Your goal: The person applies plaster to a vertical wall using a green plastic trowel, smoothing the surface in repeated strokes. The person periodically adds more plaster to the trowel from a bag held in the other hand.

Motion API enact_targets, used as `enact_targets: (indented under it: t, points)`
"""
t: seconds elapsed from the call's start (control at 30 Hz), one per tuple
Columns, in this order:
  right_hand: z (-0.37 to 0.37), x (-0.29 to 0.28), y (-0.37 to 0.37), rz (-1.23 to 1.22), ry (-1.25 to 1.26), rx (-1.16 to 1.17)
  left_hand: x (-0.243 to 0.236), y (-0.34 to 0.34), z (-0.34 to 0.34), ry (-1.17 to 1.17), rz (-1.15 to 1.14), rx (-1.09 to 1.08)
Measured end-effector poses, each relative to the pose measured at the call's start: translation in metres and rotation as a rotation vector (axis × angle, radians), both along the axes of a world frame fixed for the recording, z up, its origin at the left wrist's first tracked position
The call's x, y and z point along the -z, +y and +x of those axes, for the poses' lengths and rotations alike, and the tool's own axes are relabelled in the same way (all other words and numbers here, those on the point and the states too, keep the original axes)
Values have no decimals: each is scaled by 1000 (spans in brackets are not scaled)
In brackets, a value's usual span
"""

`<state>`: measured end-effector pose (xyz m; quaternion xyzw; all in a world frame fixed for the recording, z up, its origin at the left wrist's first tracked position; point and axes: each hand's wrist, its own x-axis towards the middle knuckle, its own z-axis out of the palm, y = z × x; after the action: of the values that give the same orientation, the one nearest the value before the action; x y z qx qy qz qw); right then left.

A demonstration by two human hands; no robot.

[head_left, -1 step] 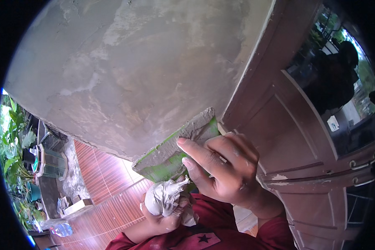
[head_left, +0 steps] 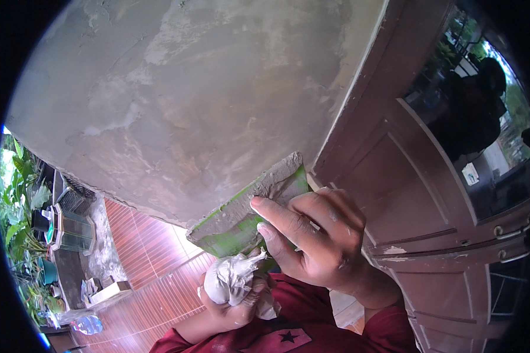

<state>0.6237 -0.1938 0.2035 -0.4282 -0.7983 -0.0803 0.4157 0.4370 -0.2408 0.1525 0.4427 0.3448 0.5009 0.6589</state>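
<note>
- My right hand (head_left: 321,238) holds a green scraper (head_left: 241,215) flat against the grey plastered wall (head_left: 188,106), near the wall's lower edge
- My index and middle fingers (head_left: 277,215) lie stretched out, close together, pressing on the back of the blade; the other fingers curl in behind, and my thumb is hidden from me
- The blade is smeared with grey plaster along its upper edge, which touches the wall just beside the brown door frame (head_left: 359,112)
- My left hand (head_left: 232,303) sits below the scraper, fingers closed around a white lump in a crumpled plastic bag (head_left: 229,276); the bag's twisted top points up toward the blade, very near its lower corner
- My red sleeves (head_left: 312,335) come in from the bottom edge
- To the right stands a brown panelled door (head_left: 430,235) with a dark glass pane
- Below left I see a red tiled floor (head_left: 147,276), and green plants (head_left: 17,194) farther out
</note>
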Motion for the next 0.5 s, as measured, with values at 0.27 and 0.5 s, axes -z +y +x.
enact_targets:
  t: [0.27,0.5]
  points:
    - [2,12,8,94,166,-36,4,0,2,-6,38,0]
    - [6,10,4,41,52,-22,5,0,3,19,12,2]
